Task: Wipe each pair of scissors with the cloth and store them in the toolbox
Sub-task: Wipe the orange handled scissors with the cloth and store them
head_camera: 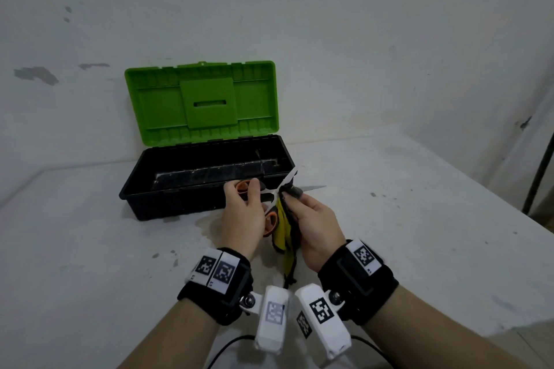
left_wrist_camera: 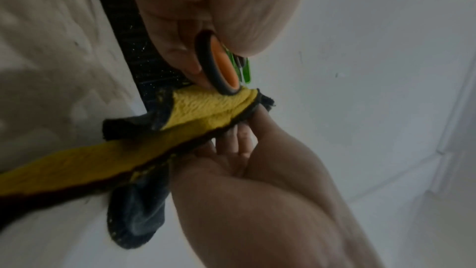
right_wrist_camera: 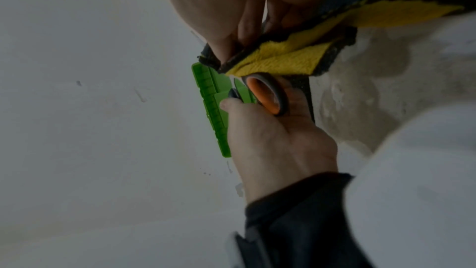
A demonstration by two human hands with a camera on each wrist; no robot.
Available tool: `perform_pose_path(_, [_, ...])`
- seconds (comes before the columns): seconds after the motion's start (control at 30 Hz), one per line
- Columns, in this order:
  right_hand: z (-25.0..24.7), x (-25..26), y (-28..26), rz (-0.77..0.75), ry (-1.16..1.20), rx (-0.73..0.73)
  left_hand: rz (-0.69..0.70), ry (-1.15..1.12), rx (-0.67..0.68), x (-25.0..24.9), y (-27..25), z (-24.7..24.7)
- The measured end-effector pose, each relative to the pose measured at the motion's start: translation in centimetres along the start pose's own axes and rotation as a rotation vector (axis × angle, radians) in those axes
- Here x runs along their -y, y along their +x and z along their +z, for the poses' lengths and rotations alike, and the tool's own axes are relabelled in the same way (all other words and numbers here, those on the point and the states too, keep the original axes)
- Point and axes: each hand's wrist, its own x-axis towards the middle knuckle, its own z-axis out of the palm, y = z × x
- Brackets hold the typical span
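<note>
A pair of scissors point(head_camera: 271, 223) with orange and grey handle rings is held in front of the toolbox. My left hand point(head_camera: 242, 213) grips the handles; one ring shows in the wrist views point(left_wrist_camera: 222, 66) point(right_wrist_camera: 268, 95). My right hand point(head_camera: 314, 219) pinches a yellow and black cloth point(head_camera: 283, 228) round the blades, whose metal tip point(head_camera: 314, 188) sticks out to the right. The cloth point(left_wrist_camera: 103, 156) point(right_wrist_camera: 288, 56) hangs down between my wrists. The black toolbox point(head_camera: 180, 198) stands open with its green lid point(head_camera: 204, 102) raised against the wall.
The white table point(head_camera: 419, 219) is stained and speckled, with its right edge running diagonally at the far right. A wall stands close behind the toolbox. A dark pole point(head_camera: 539, 171) stands off the table's right side. A black cable point(head_camera: 227, 347) trails near my forearms.
</note>
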Motion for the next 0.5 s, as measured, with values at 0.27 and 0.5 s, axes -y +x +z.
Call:
perform_pose_path(0.27, [0.37,-0.01,0.04,-0.025,-0.015,-0.037,0.136,0.1,-0.074,0.15,-0.31,0.47])
perform_pose_path(0.5, [0.7,0.21,-0.1,0.02,0.138,-0.036,0.199,0.084,-0.118,0.07,-0.55,-0.1])
